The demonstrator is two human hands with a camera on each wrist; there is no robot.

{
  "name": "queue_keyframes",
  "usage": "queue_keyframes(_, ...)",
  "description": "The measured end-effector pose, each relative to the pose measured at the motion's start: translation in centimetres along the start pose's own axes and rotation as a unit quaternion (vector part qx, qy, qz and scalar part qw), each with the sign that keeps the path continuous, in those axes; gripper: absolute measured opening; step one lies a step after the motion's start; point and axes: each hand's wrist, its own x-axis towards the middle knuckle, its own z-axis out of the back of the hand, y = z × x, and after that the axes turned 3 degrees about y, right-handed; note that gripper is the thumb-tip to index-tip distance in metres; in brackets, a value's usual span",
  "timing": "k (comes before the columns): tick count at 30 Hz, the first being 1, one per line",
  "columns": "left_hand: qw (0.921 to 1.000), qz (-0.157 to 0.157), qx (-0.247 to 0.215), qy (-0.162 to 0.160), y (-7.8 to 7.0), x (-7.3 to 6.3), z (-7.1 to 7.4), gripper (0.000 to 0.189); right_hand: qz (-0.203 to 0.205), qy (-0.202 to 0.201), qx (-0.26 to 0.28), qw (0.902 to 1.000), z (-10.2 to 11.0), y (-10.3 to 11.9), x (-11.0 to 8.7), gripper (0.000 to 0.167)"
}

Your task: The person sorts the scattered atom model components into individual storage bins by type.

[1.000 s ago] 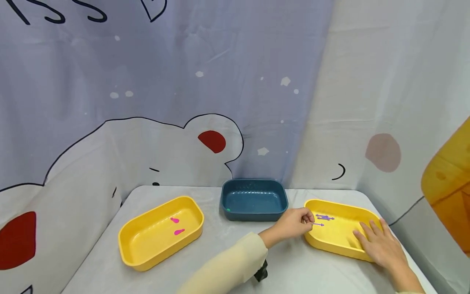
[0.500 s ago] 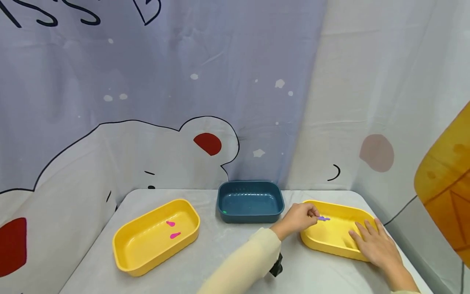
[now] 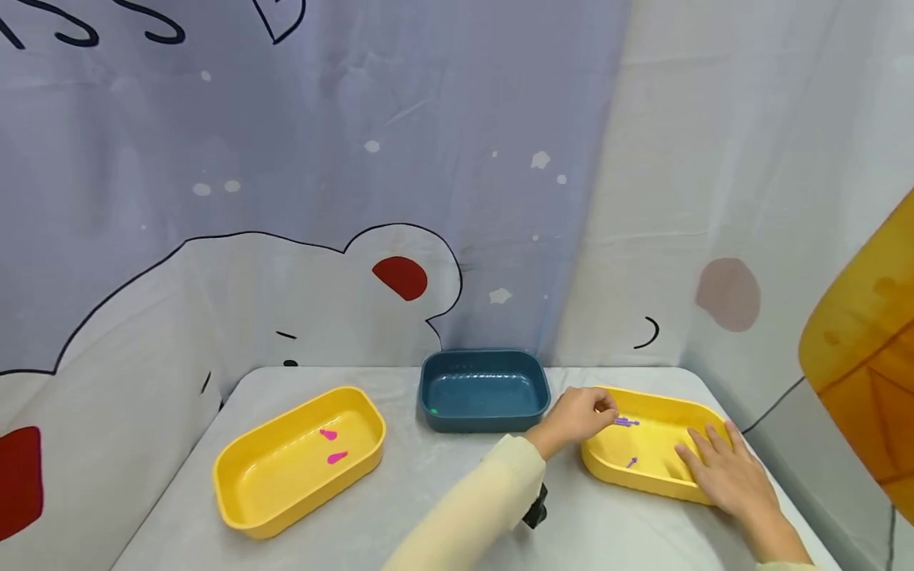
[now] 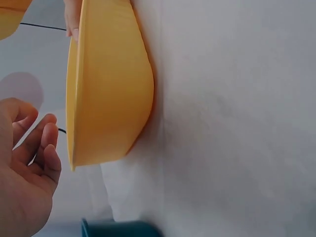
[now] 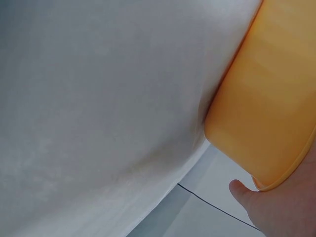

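Observation:
My left hand [image 3: 581,414] is over the left end of the right-hand yellow tray [image 3: 600,468], its fingers loosely bent with nothing visible between them. In the left wrist view, a gap shows between its thumb and fingers. Thin purple stick-like pieces [image 3: 625,422] lie together in that tray just beside the fingertips, partly hidden by the hand. Nearer the tray's front wall lies a single small purple piece [image 3: 631,462]. My right hand [image 3: 735,476] rests on the tray's right end with its fingers spread, its thumb outside the rim in the right wrist view.
A dark teal tray [image 3: 485,424] with a small green piece [image 3: 433,411] stands at the back middle. On the left is another yellow tray [image 3: 286,507] holding two pink pieces [image 3: 337,457]. A printed curtain [image 3: 500,159] hangs behind the white-covered table [image 3: 343,531].
A purple piece pinched in my left hand a second ago is out of its fingers, and one now lies near the tray's front. The fingers have loosened. My right hand stays at the rim.

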Motion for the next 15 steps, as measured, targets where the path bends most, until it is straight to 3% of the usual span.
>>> queue_keyframes(4, 0.9989, -0.040, 0.024, 0.010, 0.5, -0.4, 1.0, 0.007, 0.005, -0.001, 0.003, 1.0000, 0.4, -0.5, 0.3, 0.077)
queue_keyframes(9, 0.9939, -0.101, 0.034, 0.029, 0.9, -1.8, 2.4, 0.013, -0.001, 0.002, 0.014, 0.9999, 1.0, -1.3, 0.6, 0.078)
queue_keyframes(15, 0.9916, -0.110, 0.053, 0.044, 2.2, -4.2, 3.9, 0.030, -0.002, -0.014, 0.004, 0.9999, 1.1, -0.8, 0.3, 0.079)
